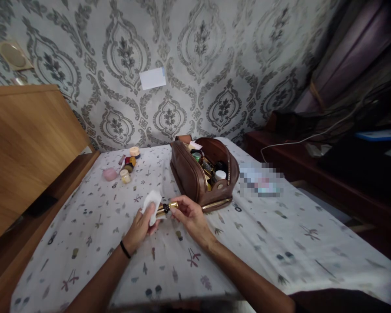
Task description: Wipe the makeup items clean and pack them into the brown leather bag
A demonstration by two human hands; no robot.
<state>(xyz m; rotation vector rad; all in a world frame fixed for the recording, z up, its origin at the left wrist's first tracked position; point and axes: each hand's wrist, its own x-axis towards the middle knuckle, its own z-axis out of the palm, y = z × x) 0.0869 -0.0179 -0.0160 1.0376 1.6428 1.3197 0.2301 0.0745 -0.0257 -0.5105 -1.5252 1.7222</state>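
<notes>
Near the middle of the patterned cloth, my left hand [144, 225] is closed around a white wipe [152, 202], which is wrapped against a small dark and gold bottle [163, 209]. The fingers of my right hand [189, 216] pinch the gold end of that bottle on its right side. Just beyond my right hand stands a brown leather bag [190, 176], unzipped. Inside it are several small cosmetics, among them a white-lidded jar [220, 175].
Several small jars and bottles, including a pink one [110, 174] and a cream one [125, 176], stand at the back left. A wooden cabinet [26, 143] borders the left side. A pixelated flat item [262, 180] lies right of the bag. A cable [299, 141] runs over the dark red furniture.
</notes>
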